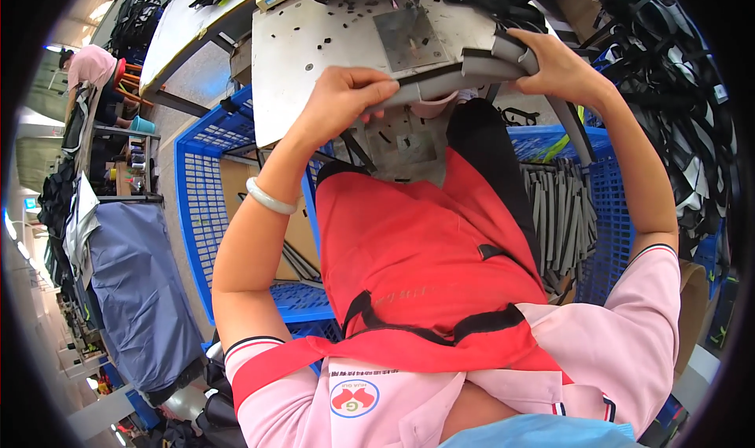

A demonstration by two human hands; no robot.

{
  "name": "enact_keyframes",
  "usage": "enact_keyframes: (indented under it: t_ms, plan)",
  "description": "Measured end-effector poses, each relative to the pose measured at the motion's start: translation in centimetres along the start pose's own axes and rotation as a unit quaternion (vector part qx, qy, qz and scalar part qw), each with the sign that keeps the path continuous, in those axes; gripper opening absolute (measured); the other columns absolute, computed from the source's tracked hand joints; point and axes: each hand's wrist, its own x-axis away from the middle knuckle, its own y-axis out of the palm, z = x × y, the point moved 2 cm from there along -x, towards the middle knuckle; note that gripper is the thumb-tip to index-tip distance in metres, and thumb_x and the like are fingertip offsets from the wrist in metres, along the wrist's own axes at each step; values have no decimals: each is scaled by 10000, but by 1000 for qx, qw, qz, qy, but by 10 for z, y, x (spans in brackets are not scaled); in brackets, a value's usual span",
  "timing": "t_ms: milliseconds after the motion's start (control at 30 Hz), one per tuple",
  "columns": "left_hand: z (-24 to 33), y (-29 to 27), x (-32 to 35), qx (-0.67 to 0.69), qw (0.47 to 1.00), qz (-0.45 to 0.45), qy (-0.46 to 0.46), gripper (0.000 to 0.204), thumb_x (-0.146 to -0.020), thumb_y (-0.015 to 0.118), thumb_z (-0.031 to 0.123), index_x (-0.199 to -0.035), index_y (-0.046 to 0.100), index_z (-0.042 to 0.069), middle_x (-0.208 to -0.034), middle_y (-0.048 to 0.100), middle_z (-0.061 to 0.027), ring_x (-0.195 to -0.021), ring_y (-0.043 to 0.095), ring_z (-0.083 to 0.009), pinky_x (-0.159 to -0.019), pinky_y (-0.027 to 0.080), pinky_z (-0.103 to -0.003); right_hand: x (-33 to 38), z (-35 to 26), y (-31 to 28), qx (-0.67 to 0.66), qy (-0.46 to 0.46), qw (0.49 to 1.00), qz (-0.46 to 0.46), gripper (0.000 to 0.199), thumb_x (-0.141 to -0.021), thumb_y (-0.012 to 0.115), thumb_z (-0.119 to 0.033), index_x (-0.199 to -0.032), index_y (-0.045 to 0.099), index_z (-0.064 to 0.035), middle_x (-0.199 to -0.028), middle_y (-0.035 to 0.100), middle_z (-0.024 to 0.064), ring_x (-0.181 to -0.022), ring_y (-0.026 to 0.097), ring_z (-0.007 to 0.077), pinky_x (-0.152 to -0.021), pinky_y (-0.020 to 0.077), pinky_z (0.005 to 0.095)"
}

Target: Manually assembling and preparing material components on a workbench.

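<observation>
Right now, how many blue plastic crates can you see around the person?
2. One blue crate sits at the person's left, holding cardboard. The other blue crate is at the right, filled with grey strips. More may be hidden behind the red apron.

The long grey strap (448,82) looks like soft, matt cloth. The work plate (314,47) is smooth, dull metal, and the blue crates (208,204) are hard plastic with little holes. The red apron (417,243) is smooth cloth.

Bright even daylight, sharp, fisheye-bent dark rim
</observation>
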Motion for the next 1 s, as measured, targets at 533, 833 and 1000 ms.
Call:
enact_keyframes:
  t_ms: [533,833,1000]
  plan:
    - [32,-14,-56,-34,994,69,76,304,-834,688,205,-1005,692,-45,-687,628,-37,-554,530,-61,-475,379,-205,-42,39,-20,11,-23,995,97,740,-672,732,-246,-1296,473,56,-1085,626,181,-1000,590,240,-947,420,297]
    - [33,-15,-69,-25,994,71,81,321,-825,702,228,-1004,696,-39,-684,638,-52,-533,514,-60,-470,379,-202,-49,49,-25,-32,0,998,63,781,-676,749,-252,-1322,447,66,-1132,603,174,-1032,568,233,-984,391,285]
    - [36,-11,-69,1,994,85,71,270,-855,684,192,-1000,691,-35,-658,602,-46,-531,455,-60,-485,335,-193,-52,55,-24,-26,33,998,53,820,-669,754,-269,-1342,427,65,-1159,586,166,-1064,548,211,-991,378,282]
